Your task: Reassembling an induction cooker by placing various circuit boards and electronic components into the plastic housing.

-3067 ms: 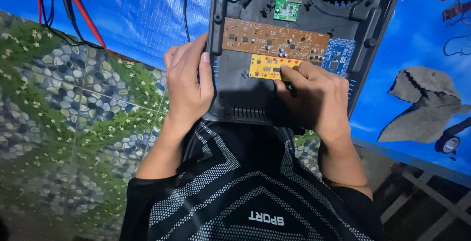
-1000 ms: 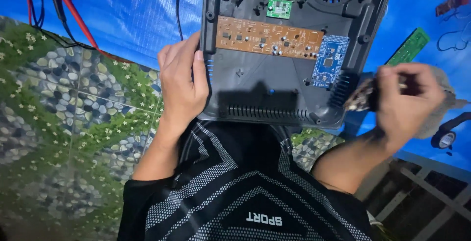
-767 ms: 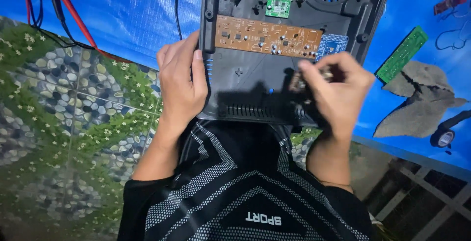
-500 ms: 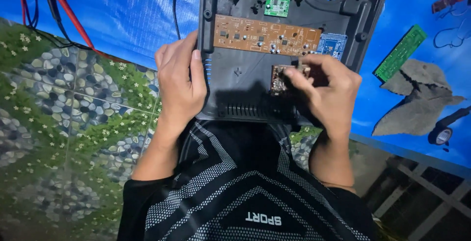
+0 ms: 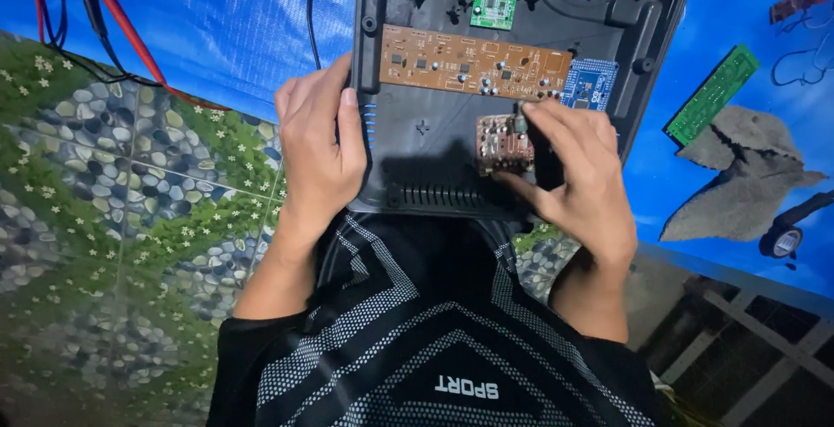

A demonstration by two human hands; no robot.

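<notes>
The right hand (image 5: 578,166) pinches a small brown board (image 5: 504,143) between thumb and fingertips, holding it just over the bare floor of the open black casing (image 5: 434,145), below the long brown board (image 5: 473,64) and beside the small blue board (image 5: 591,86). The left hand (image 5: 317,145) lies flat on the casing's left edge, fingers draped over the rim, steadying it rather than clenching anything.

By the look of it, the small board is being seated into the casing. The next move calls for lining it up squarely with its mounts below the long board and lowering it flat, with the casing kept from sliding.
</notes>
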